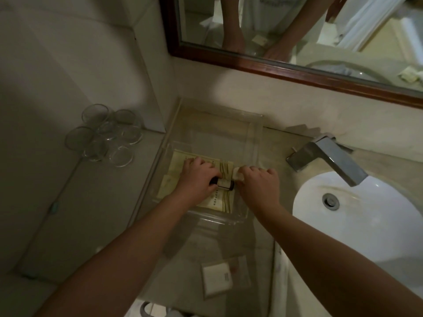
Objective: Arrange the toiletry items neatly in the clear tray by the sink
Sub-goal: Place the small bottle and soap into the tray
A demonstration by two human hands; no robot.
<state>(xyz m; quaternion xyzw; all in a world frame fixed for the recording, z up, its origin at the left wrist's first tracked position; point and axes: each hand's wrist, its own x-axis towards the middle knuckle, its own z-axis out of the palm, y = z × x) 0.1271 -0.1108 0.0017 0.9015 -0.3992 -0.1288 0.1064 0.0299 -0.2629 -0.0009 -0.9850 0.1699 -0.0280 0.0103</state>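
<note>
Step in hand: placement of items inside the clear tray (253, 136), which sits on the counter betw. the wall ledge and the sink (357, 216). A small dark bottle (225, 184) w/ a pale label is lying on its side in the tray, on top of cream paper packets (223, 202) laid flat on the tray floor. The left hand (198, 177) is closed around the bottle's left end; the right hand (258, 184) is clenched on a small white item (238, 174) (prob. a soap or cap, too blurred to tell) just beside the bottle's right end.

One white sachet (217, 279) is left outside, on the counter near the front edge, well apart from the tray. Glass tumblers (105, 136) are grouped on the ledge at left; faucet (329, 160) at right.

Judged approx. mid-task. Next move calls for: bottle to be squared up w/ the packets and let go, white item to be set beside it w/o overlap, then the stray sachet to be fetched. Far half of tray is bare, so room is there.
</note>
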